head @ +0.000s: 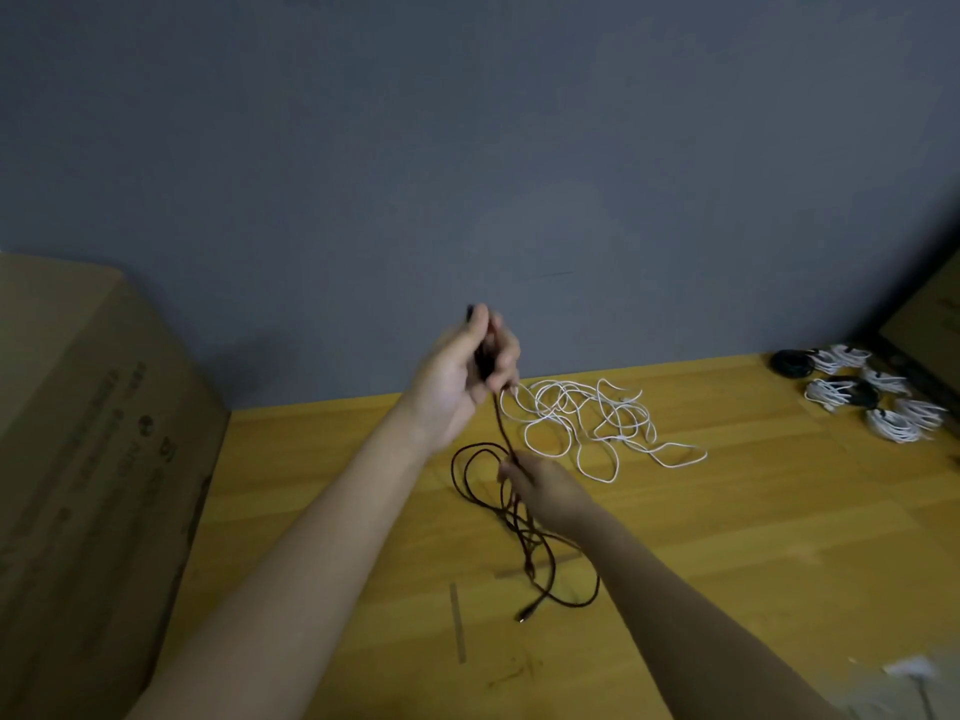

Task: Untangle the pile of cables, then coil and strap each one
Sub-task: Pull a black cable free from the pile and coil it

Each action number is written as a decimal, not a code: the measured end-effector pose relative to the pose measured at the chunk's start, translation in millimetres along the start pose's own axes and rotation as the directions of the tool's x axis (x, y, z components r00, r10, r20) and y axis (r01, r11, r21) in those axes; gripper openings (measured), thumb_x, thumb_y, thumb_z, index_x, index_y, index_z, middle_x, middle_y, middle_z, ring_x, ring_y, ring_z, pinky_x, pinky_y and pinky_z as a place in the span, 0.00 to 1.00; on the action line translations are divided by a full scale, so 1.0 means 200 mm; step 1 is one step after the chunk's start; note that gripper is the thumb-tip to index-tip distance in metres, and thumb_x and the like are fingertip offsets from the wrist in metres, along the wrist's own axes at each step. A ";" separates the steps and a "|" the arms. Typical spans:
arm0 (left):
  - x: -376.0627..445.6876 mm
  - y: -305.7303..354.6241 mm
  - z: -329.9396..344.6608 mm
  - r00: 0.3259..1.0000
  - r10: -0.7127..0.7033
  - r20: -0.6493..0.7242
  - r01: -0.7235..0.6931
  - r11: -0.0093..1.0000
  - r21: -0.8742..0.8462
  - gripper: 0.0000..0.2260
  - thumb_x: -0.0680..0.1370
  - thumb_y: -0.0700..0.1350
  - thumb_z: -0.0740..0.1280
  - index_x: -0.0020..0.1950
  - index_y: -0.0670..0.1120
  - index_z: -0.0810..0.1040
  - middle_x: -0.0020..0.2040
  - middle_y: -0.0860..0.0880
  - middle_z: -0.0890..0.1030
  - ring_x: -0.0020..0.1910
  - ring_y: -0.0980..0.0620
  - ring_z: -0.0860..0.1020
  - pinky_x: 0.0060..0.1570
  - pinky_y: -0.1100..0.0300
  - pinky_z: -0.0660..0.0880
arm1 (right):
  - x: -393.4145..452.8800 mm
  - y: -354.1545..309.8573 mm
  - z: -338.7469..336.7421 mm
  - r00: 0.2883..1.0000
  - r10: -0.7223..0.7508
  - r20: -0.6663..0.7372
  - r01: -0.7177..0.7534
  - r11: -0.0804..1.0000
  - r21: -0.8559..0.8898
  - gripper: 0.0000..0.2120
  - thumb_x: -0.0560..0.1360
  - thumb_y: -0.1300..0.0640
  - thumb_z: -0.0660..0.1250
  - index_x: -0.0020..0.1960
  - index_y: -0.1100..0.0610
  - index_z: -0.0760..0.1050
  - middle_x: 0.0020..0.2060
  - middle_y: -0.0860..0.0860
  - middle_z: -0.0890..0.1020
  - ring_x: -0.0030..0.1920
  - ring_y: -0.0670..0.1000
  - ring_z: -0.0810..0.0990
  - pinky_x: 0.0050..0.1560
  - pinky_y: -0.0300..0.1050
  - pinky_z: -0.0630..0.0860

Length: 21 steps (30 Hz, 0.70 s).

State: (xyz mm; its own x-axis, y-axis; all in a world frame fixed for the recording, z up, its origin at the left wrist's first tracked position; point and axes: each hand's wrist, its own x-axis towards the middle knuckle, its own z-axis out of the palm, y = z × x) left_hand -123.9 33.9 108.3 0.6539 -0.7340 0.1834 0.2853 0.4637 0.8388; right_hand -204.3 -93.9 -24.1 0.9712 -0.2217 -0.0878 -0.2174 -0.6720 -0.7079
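Dark cable (519, 532) pinched taut between both hands, left (460, 376) above right (545, 491).

The left hand (462, 374) is motion-blurred, and its curled fingers cover the stretch of dark cable (524, 527) they grip, so how many turns lie in the palm cannot be told. The right hand (545, 491) hides where that cable passes through it. The printing on the cardboard box (93, 459) is too blurred to read, and the box runs off the left edge. The coiled bundles (857, 392) merge together; their straps cannot be made out. A white object (911, 670) at bottom right is blurred.
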 end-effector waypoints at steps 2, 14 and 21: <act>0.07 -0.04 -0.01 0.985 0.130 -0.114 -0.093 0.955 0.281 0.09 0.84 0.42 0.50 0.45 0.47 0.63 0.34 0.52 0.77 0.26 0.57 0.71 0.33 0.65 0.72 | -0.03 0.03 0.06 0.997 -0.069 -0.031 0.065 0.989 -0.132 0.12 0.82 0.52 0.56 0.47 0.59 0.74 0.38 0.51 0.76 0.42 0.54 0.75 0.42 0.46 0.67; -0.04 -0.32 -0.32 0.894 -0.433 -0.118 0.149 0.038 0.988 0.26 0.72 0.73 0.54 0.47 0.50 0.70 0.43 0.53 0.76 0.38 0.57 0.73 0.37 0.60 0.68 | -0.12 0.13 -0.09 0.826 -0.427 -0.368 0.283 0.878 -0.386 0.04 0.74 0.61 0.70 0.47 0.61 0.80 0.40 0.53 0.78 0.42 0.56 0.75 0.42 0.49 0.73; -0.03 -0.25 -0.30 0.874 -0.484 -0.042 0.245 0.365 0.898 0.11 0.74 0.59 0.69 0.39 0.53 0.79 0.24 0.61 0.68 0.24 0.61 0.65 0.25 0.68 0.61 | -0.08 0.17 -0.14 0.858 -0.205 -0.472 0.127 0.973 -0.191 0.07 0.72 0.63 0.72 0.50 0.62 0.84 0.41 0.56 0.82 0.44 0.56 0.80 0.43 0.42 0.71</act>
State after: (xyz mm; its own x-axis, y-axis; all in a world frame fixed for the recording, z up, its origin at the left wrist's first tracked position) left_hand -100.8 44.8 34.4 0.4629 -0.8452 -0.2671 -0.3649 -0.4563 0.8115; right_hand -229.9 -133.3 -26.6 0.8312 -0.3860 0.4002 -0.1066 -0.8171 -0.5666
